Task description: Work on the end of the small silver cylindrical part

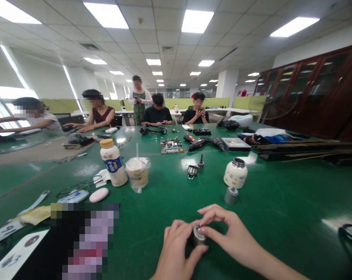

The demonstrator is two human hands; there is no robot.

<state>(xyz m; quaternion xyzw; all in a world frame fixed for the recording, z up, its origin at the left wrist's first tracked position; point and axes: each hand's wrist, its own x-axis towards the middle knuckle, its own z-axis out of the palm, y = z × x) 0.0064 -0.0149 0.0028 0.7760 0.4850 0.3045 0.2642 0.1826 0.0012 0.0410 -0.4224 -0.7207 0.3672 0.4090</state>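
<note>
On the green table (281,210), near its front edge, a small metal cylinder (198,235) sits between both hands: left hand (176,252) wraps its side, right hand (228,233) fingertips pinch its top.

I'm seeing green table (170,194), silver cylinder (198,235), white jar (235,175) wearing silver lid, cream bottle (113,163) showing yellow cap, blue label.

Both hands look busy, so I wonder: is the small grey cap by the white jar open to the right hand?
Probably yes: bare green table lies between the right hand and the grey cap, though its fingers hold a small metal cylinder.
</note>
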